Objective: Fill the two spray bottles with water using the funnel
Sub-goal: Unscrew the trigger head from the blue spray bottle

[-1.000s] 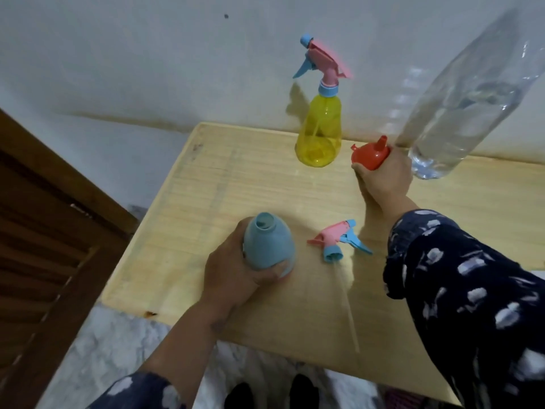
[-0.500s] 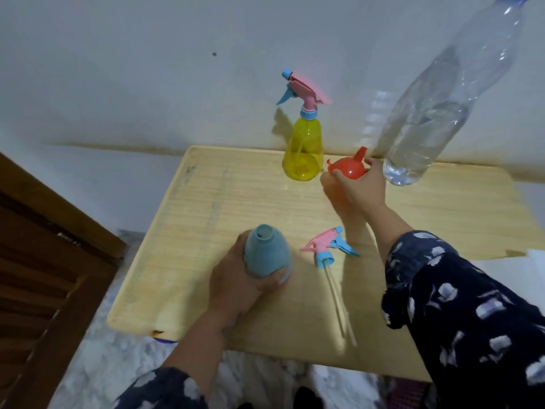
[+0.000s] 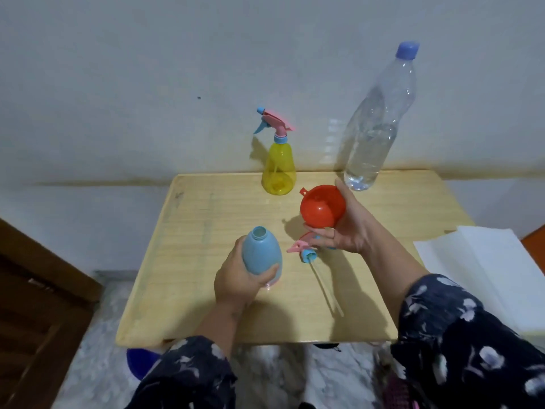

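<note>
At a small wooden table (image 3: 206,305), a person's left hand (image 3: 236,281) grips an uncapped blue spray bottle (image 3: 262,251) round its belly, its open neck upward, while the right hand (image 3: 348,228) holds a red funnel (image 3: 323,205) in curled fingers just above the bottle's removed pink-and-blue trigger head (image 3: 303,250), which lies on the tabletop with its dip tube trailing toward the near edge. The funnel appears to be on its way to the blue bottle; seating it will call for turning the spout down into the narrow neck. Farther back, a yellow spray bottle (image 3: 278,169), trigger still fitted, stands near the wall beside a capped clear water bottle (image 3: 377,128), partly full. The funnel's spout is hidden behind its bowl, a blue object under the table is cut off, and white sheets (image 3: 486,267) at right run out of view
</note>
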A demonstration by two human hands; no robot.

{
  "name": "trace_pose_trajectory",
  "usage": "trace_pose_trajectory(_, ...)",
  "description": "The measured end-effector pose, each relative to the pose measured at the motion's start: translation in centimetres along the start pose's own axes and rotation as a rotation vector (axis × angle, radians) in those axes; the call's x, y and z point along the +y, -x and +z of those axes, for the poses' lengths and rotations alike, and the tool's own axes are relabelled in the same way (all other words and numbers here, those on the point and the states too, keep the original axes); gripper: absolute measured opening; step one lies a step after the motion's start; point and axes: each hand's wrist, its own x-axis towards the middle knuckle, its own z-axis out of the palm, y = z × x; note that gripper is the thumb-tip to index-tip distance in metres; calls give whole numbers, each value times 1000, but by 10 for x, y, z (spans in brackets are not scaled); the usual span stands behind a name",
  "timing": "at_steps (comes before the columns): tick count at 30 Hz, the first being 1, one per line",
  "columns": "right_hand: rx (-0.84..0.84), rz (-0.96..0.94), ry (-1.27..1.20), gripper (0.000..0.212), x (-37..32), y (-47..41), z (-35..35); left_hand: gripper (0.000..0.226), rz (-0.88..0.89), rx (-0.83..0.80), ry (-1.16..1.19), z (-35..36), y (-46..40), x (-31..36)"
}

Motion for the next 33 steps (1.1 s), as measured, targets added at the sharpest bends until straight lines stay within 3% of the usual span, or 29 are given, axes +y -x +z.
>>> trace_pose_trajectory(3, -23, -15, 115, 113, -1, 17, 15, 73, 22, 3, 0, 0, 1, 0)
trace_pose_trajectory(6, -20, -110, 401, 116, -7, 36, 37, 75, 5, -23, -4, -2, 1, 1)
trace_pose_trajectory(11, 92, -333, 879, 97, -16, 64, 69, 75, -30, -50, -16, -4, 0, 2)
trace_pose_trajectory(15, 4, -586, 998, 64, -12, 80, 89, 75, -25, -47, -32, -3, 0, 2)
trace_pose_trajectory(20, -107, -721, 1112, 75, 2, 74, 100, 83, -51, -48, -39, -3, -2, 2)
trace_pose_trajectory(24, -141, -707, 1266, 83, 0, 80, 105, 72, -56, -63, -17, -4, -1, 3)
trace_pose_trajectory(33, -111, -642, 1554, 73, -11, 81, 120, 77, -69, -62, -37, -4, -1, 2)
